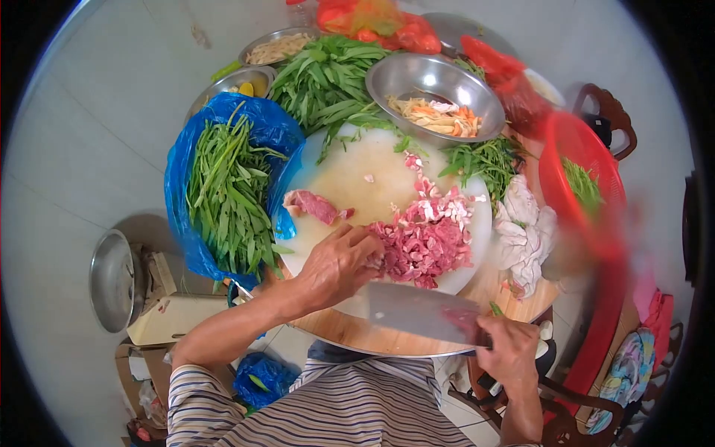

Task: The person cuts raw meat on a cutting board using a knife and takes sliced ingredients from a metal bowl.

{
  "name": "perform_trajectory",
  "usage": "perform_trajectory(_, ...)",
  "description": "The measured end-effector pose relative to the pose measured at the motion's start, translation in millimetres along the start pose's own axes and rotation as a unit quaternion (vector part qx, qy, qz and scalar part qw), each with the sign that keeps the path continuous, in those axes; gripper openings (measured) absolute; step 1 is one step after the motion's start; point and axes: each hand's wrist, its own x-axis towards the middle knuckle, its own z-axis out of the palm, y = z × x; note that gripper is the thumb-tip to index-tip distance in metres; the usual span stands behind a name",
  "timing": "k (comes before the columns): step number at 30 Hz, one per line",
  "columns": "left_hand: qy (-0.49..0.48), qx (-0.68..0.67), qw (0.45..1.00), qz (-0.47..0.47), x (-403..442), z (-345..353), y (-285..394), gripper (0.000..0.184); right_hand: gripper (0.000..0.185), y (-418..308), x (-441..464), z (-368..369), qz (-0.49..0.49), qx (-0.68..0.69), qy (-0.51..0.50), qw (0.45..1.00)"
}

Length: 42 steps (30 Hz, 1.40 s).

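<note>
Right fingers are gripping steel cleaver, curled left fingers touching sliced red meat; blue plastic bag, holding greens, is overlapping round white board.

the meat is pinkish-red, the colander red, the shirt striped.
</note>
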Motion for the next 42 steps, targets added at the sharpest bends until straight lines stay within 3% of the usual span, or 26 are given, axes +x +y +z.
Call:
perform_trajectory(4,-0.129,-0.067,0.989,-0.041,-20,-13,6,0.036,0.036,11,-18,-4,0.083,-0.023,0.098,0.992)
perform_trajectory(7,-0.086,-0.091,0.992,-0.012,-36,-23,18,0.043,0.030,14,-26,0,0.120,0.004,0.147,0.982)
perform_trajectory(8,-0.088,-0.090,0.992,-0.012,-37,-25,24,0.043,0.030,14,-26,3,0.121,0.006,0.148,0.981)
perform_trajectory(10,-0.050,0.061,0.997,0.017,-37,-27,37,0.048,0.029,14,-25,7,0.130,0.005,0.146,0.981)
perform_trajectory(20,-0.217,0.063,0.974,0.025,-24,-13,35,0.041,0.024,11,-21,15,0.170,0.042,0.154,0.972)
perform_trajectory(23,-0.195,0.012,0.980,0.029,-6,-13,27,0.033,0.018,15,-28,19,0.202,0.067,0.171,0.962)
perform_trajectory(24,-0.234,-0.143,0.960,-0.064,5,-22,27,0.026,0.017,18,-32,21,0.210,0.070,0.180,0.958)
perform_trajectory(25,-0.266,-0.292,0.905,-0.155,15,-29,26,0.020,0.016,20,-35,21,0.219,0.075,0.189,0.954)
perform_trajectory(26,-0.215,-0.395,0.880,-0.151,26,-33,26,0.017,0.016,22,-38,21,0.220,0.073,0.193,0.953)
perform_trajectory(28,-0.182,-0.429,0.868,-0.171,51,-36,18,0.018,0.014,26,-42,21,0.244,0.069,0.200,0.946)
perform_trajectory(32,-0.090,-0.390,0.890,-0.219,112,-26,31,0.023,0.014,26,-41,22,0.281,0.096,0.212,0.931)
perform_trajectory(34,-0.020,-0.357,0.933,-0.046,129,3,21,0.030,0.013,29,-43,24,0.264,0.120,0.215,0.933)
perform_trajectory(35,-0.101,-0.309,0.945,-0.045,134,8,17,0.039,0.013,29,-44,23,0.266,0.118,0.216,0.932)
perform_trajectory(36,-0.104,-0.310,0.944,-0.044,135,9,20,0.039,0.015,31,-45,23,0.251,0.105,0.210,0.939)
perform_trajectory(38,-0.109,-0.123,0.982,0.089,131,6,26,0.041,0.018,33,-46,21,0.241,0.091,0.207,0.944)
perform_trajectory(40,-0.072,-0.123,0.988,0.056,116,-11,41,0.041,0.011,32,-48,19,0.256,0.108,0.228,0.933)
perform_trajectory(42,-0.106,-0.047,0.991,-0.072,92,-25,53,0.041,0.011,33,-53,20,0.286,0.117,0.221,0.925)
